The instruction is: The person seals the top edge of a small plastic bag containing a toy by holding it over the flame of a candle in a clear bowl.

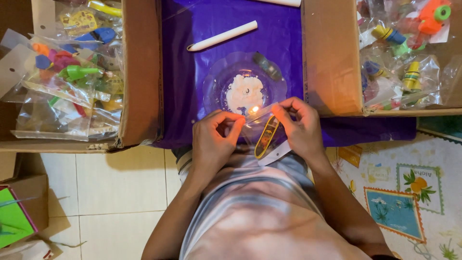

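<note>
One head-worn camera, looking straight down and close over the person's chest onto a purple plastic sheet (183, 72), brown cardboard boxes (144, 72) flanking both sides.

In front of me lies a purple sheet (192, 72), and I place everything else by it. On its middle sits a clear plate (219, 82) with a lump of white wax (244, 91) and a small flame (253, 110) at its near edge. A white tube (222, 35) lies on the sheet just beyond the plate. To the left of the sheet stands a cardboard box (140, 72) full of bagged toys (72, 72); to the right, another box (327, 58) of the same. A printed mat (404, 192) covers the floor below the sheet's right end.
</note>
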